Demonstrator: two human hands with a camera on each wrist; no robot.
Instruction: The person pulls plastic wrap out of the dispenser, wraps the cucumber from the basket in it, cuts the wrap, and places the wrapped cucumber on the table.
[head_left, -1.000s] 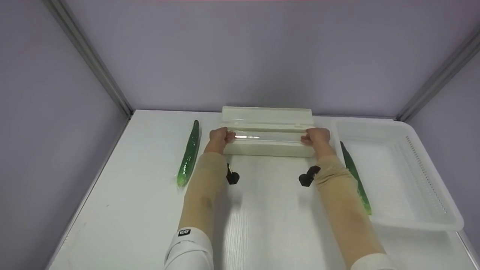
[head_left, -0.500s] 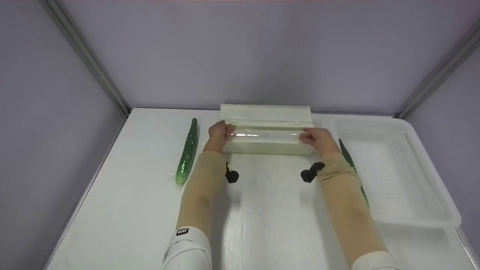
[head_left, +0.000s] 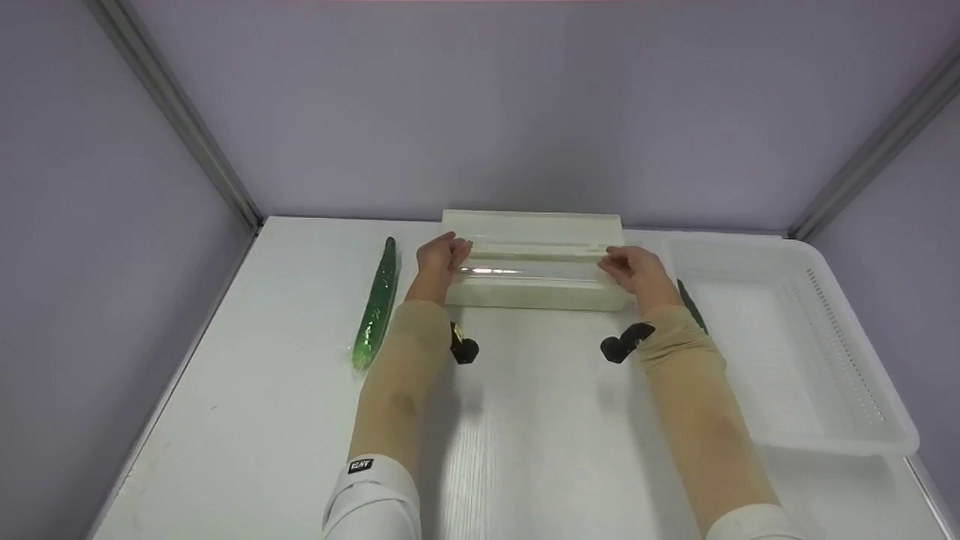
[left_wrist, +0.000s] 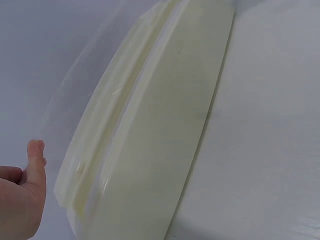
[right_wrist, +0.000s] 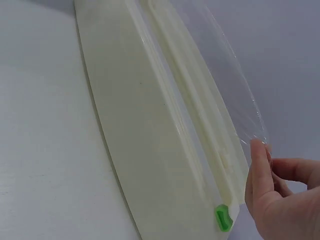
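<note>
Right at our fingertips (right_wrist: 259, 165), a thin clear cling film (head_left: 534, 268) is pinched at both ends: our left hand (head_left: 441, 257) grips its left corner between thumb and curled fingers, and our right hand (head_left: 630, 270) pinches the right corner the same way. The film runs out of the cream plastic wrap dispenser (head_left: 534, 259), a long narrow box with its lid tipped up behind, sitting at the far middle of the table (head_left: 525, 450). In the right wrist view a small green tab (right_wrist: 223, 218) shows at the dispenser's near end.

Beneath it all lies a white table with a faint wood grain, closed in by plain lilac walls (head_left: 480, 105) with grey metal corner posts.

Left of the dispenser, well apart from our left hand, lies a long cucumber (head_left: 376, 305) wrapped in glossy film. Another dark green cucumber (head_left: 691, 304) peeks out just beside our right forearm, mostly hidden by it. Further right sits a shallow white plastic tray (head_left: 855, 375) with slotted walls.
</note>
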